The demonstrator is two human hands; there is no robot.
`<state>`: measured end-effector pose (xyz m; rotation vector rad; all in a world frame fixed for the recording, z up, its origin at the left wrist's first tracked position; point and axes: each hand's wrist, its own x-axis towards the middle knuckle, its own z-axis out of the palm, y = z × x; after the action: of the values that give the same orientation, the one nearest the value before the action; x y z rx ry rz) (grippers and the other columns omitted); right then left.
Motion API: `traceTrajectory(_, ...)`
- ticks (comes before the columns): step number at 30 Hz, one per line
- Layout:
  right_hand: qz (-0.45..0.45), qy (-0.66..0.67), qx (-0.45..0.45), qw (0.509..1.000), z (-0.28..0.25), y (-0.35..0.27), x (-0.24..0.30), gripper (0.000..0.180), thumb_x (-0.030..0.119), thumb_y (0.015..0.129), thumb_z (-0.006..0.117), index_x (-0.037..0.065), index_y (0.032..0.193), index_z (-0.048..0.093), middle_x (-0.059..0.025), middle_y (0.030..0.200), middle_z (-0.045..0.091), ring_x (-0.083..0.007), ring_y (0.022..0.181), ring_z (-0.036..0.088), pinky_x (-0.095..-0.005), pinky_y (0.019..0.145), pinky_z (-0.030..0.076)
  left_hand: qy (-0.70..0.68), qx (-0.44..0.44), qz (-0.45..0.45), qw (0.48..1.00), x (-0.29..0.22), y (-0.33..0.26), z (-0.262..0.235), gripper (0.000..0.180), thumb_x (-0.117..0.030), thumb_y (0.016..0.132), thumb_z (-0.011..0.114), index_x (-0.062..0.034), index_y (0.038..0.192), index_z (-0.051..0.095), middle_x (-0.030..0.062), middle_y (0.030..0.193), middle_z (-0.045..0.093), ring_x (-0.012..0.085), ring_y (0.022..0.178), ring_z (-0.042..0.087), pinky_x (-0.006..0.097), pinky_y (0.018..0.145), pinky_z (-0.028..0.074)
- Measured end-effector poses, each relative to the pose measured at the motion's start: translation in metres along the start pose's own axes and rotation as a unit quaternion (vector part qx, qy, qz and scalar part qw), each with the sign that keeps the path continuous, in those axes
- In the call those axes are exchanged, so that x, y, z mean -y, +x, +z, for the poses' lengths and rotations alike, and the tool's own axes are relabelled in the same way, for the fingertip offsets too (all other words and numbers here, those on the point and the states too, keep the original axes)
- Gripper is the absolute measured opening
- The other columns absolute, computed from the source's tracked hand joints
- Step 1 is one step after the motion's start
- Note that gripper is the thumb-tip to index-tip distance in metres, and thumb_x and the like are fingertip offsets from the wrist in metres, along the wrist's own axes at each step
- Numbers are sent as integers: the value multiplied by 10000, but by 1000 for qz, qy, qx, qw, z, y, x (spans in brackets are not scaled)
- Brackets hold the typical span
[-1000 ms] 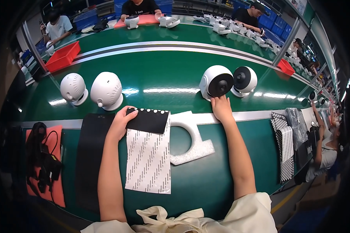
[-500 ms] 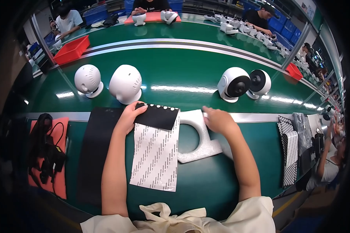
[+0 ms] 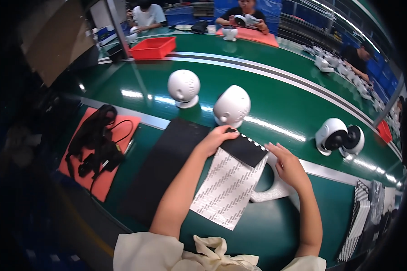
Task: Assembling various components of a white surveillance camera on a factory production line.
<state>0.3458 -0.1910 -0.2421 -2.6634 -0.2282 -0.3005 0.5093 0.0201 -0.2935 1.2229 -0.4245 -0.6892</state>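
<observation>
My left hand (image 3: pixel 215 140) pinches the upper left corner of a sheet (image 3: pixel 233 185). White printed backing covers most of this sheet, and a black band (image 3: pixel 245 149) with a row of round white dots runs along its top edge. At the band's right end is my right hand (image 3: pixel 288 165), its fingers stretched toward the last dots; whether they touch is hard to tell. Beneath that hand and the sheet lies a white foam frame (image 3: pixel 273 192) with a round opening, partly covered. A large black mat (image 3: pixel 167 167) rests left of the sheet, partly behind my left forearm.
Two white round cameras (image 3: pixel 184 88) stand beyond my hands, with two black-faced cameras (image 3: pixel 332 135) farther right. Black cables and an adapter (image 3: pixel 99 149) lie on an orange mat at left. Wrapped parts (image 3: pixel 364 217) sit at right. Beyond are a red tray (image 3: pixel 153 48) and people working.
The view has swung left, so the bench appears shifted right and tilted. My right hand has moved from the foam frame to the sheet's dotted edge. My left hand keeps its hold.
</observation>
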Motion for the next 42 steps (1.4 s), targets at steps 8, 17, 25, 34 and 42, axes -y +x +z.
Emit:
traceTrajectory(8, 1, -177, -84, 981, 34, 9, 9, 354, -7, 671, 563, 36, 1016, 494, -128, 928, 459, -299, 861, 481, -385, 712, 456, 32, -12, -27, 999, -5, -1, -4, 281, -168, 786, 615, -18, 1012, 539, 30, 905, 559, 84, 805, 542, 202, 711, 439)
traceTrajectory(17, 102, -243, 7, 964, 32, 2, 20, 327, 90, 718, 577, 9, 1018, 476, -192, 981, 465, -320, 764, 579, -407, 615, 498, 79, 19, -4, 997, 0, 2, -7, 265, -163, 788, 624, -37, 1003, 532, 45, 906, 570, 99, 818, 556, 217, 722, 454)
traceTrajectory(25, 163, -176, 107, 965, -4, 3, -8, 209, 199, 845, 482, 25, 879, 593, -203, 795, 621, -371, 730, 597, -451, 667, 473, -63, 44, -1, 997, 0, 3, -8, 219, -144, 787, 606, -41, 973, 554, 30, 863, 584, 94, 768, 564, 223, 682, 460)
traceTrajectory(34, -21, 102, 61, 993, 17, 55, -26, 351, 266, 897, 476, 19, 1138, 539, -167, 1164, 542, -329, 1050, 521, -359, 888, 414, -36, 32, -26, 999, 5, 5, -16, 200, -140, 799, 590, -56, 975, 541, 34, 876, 578, 87, 786, 565, 208, 682, 459)
traceTrajectory(42, -115, -219, 61, 967, 54, 91, -67, 219, 179, 828, 507, 40, 974, 593, -156, 985, 597, -313, 952, 558, -366, 864, 432, -34, 49, -38, 997, 0, 8, -10, 172, -135, 809, 575, -58, 960, 543, 32, 854, 569, 81, 758, 555, 209, 652, 453)
